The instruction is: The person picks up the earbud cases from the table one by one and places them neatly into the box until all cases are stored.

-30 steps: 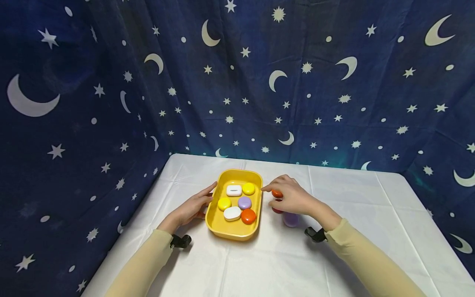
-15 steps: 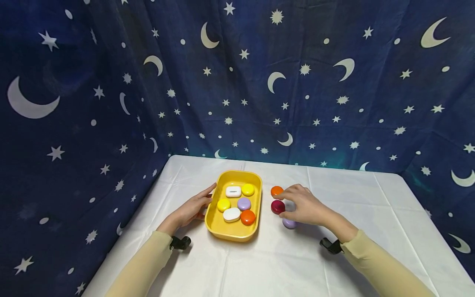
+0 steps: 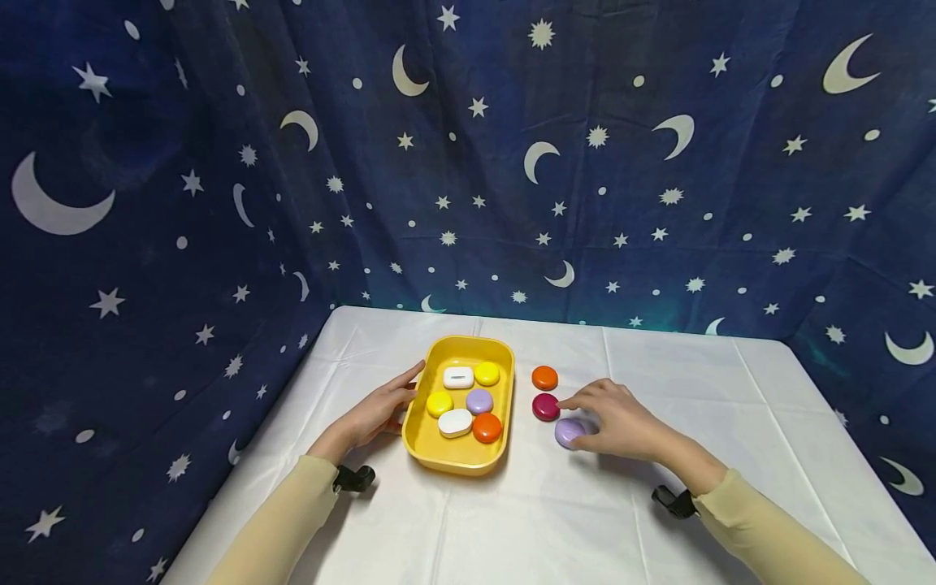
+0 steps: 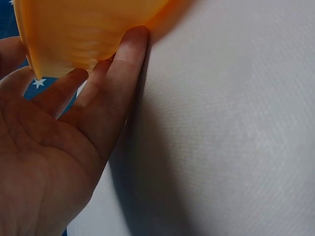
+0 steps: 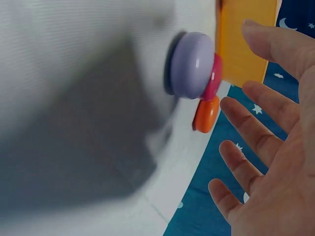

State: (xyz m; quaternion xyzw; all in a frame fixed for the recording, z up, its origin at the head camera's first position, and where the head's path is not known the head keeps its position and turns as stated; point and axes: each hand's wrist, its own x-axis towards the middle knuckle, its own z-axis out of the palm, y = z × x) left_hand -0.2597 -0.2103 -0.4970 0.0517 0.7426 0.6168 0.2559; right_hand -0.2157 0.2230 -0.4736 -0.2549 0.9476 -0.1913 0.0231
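A yellow tray (image 3: 422,439) holds several small rounded cases: two white, two yellow, one purple (image 3: 478,400) and one orange (image 3: 487,427). My left hand (image 3: 391,400) rests with straight fingers (image 4: 118,73) against the tray's left outer wall (image 4: 88,34). To the right of the tray an orange case (image 3: 544,378), a magenta case (image 3: 545,406) and a purple case (image 3: 567,432) lie in a row on the white cloth. My right hand (image 3: 595,416) hovers beside the purple case (image 5: 192,64) with fingers (image 5: 256,132) spread, gripping nothing.
The white tablecloth (image 3: 658,366) covers the table up to a dark blue star-and-moon curtain (image 3: 512,162) at the back and left. The bare cloth runs right of the cases and in front of the tray.
My right hand has drawn back from the orange case toward me and now sits by the purple case, uncovering all three. The left hand has stayed on the tray.
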